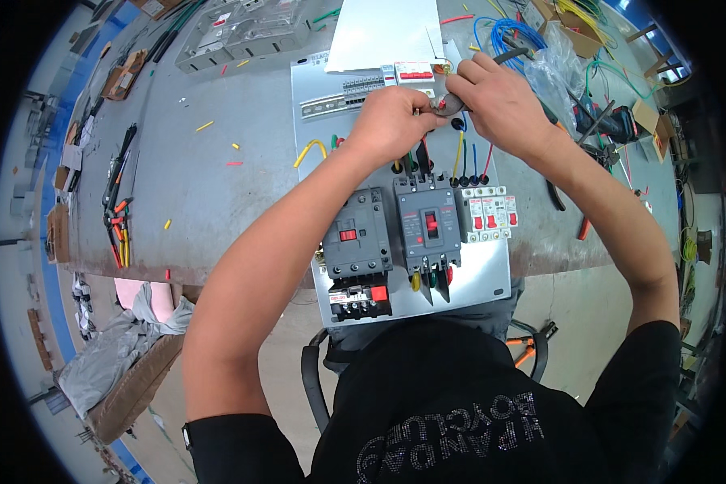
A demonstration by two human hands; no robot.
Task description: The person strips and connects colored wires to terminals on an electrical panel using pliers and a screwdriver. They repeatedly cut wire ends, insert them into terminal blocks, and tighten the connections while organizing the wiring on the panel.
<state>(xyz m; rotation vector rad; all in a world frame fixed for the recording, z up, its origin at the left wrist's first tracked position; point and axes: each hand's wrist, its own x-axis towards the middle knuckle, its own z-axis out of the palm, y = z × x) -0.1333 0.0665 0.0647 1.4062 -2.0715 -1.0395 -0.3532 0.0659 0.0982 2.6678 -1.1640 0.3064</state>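
Over the far half of a metal mounting plate (480, 282), my two hands meet. My right hand (496, 93) is closed round a pair of pliers (450, 105); one dark handle sticks out past the knuckles. Beside the pliers' jaws my left hand (393, 121) pinches something small, mostly hidden by the fingers; a bit of red shows there. Nearer me on the plate sit a grey contactor (355, 230), a moulded-case circuit breaker (426, 222) with a red toggle, and several small white breakers (488, 214). Coloured wires (464, 157) rise from the breakers' far side.
A white sheet (383, 36) covers the plate's far end, by a terminal strip (363, 90). At left lie pliers and screwdrivers (119, 226); farther back is a clear plastic enclosure (246, 36). Blue wire coils (508, 36), a plastic bag (561, 60) and a cordless drill (617, 121) are at right.
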